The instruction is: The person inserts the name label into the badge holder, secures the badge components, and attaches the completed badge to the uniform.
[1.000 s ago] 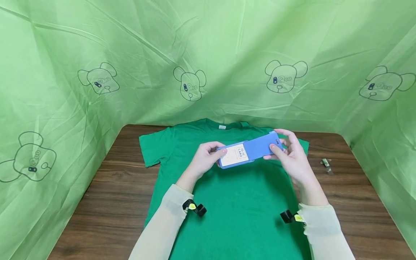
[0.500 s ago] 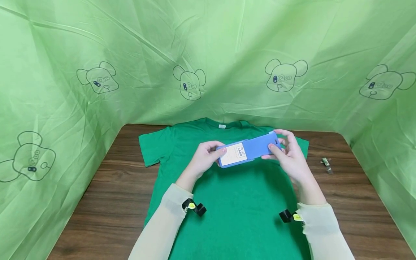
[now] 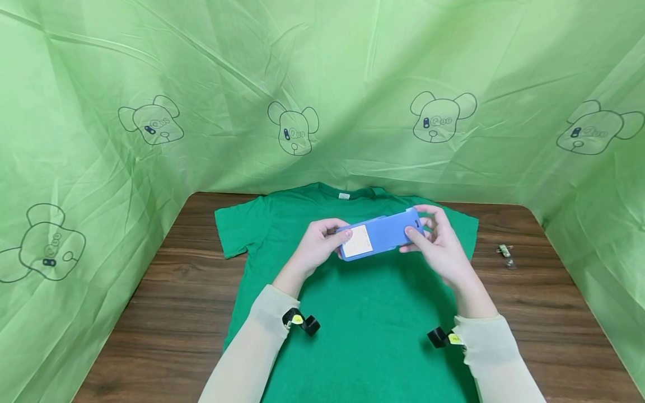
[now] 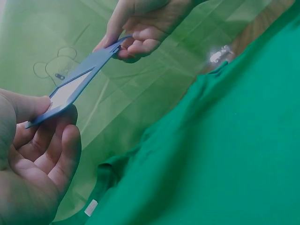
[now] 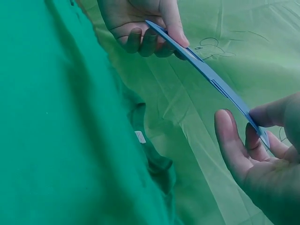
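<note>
A blue ID card holder [image 3: 387, 233] is held above the green T-shirt [image 3: 347, 319], tilted up toward its right end. My left hand [image 3: 318, 242] pinches its left end, thumb on top over the white card insert [image 3: 359, 240] and fingers beneath. At the other end, my right hand [image 3: 443, 249] pinches the blue sliding part beside its slot, thumb on the face. The blue part covers the right side of the insert. Side-on in the right wrist view, the card holder [image 5: 211, 77] looks thin, with two layers overlapping near its middle.
The T-shirt lies spread on a dark wooden table [image 3: 176, 302], collar at the far side. A small metal badge clip [image 3: 504, 251] with a clear strap lies to the right of the shirt. Light green curtains [image 3: 353, 67] with bear-head drawings enclose the table.
My right hand has moved left, sliding the blue part over the insert, so its printed "ID/IC CARD" lettering is now covered. The left hand has stayed in place.
</note>
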`<state>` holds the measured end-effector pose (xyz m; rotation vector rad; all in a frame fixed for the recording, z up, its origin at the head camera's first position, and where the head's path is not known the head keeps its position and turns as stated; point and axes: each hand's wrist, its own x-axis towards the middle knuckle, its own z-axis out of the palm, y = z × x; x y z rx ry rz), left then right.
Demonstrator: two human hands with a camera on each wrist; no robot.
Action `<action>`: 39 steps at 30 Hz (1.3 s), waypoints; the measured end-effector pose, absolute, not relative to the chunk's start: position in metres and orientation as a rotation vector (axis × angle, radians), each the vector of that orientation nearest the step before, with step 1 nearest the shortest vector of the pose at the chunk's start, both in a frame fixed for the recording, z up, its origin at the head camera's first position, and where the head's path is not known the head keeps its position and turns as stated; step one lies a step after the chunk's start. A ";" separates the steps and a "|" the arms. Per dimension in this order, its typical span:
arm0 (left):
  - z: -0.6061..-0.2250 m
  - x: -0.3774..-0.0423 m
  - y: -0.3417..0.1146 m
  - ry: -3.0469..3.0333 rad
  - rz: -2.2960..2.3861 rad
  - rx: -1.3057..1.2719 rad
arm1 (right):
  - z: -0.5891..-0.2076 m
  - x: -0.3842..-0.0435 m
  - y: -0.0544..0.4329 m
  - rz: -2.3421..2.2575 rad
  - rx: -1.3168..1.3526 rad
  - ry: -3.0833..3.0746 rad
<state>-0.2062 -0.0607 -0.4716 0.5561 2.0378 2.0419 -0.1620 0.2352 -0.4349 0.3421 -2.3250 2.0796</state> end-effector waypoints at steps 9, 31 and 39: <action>-0.471 -0.205 -0.060 2.032 2.034 0.564 | -0.436 -0.160 0.230 1.931 0.347 -2.470; -0.474 -0.208 -0.059 1.872 2.142 0.596 | -0.429 -0.160 0.237 2.033 0.303 -2.370; -0.475 -0.209 -0.060 1.825 2.172 0.648 | -0.427 -0.160 0.238 2.013 0.257 -2.354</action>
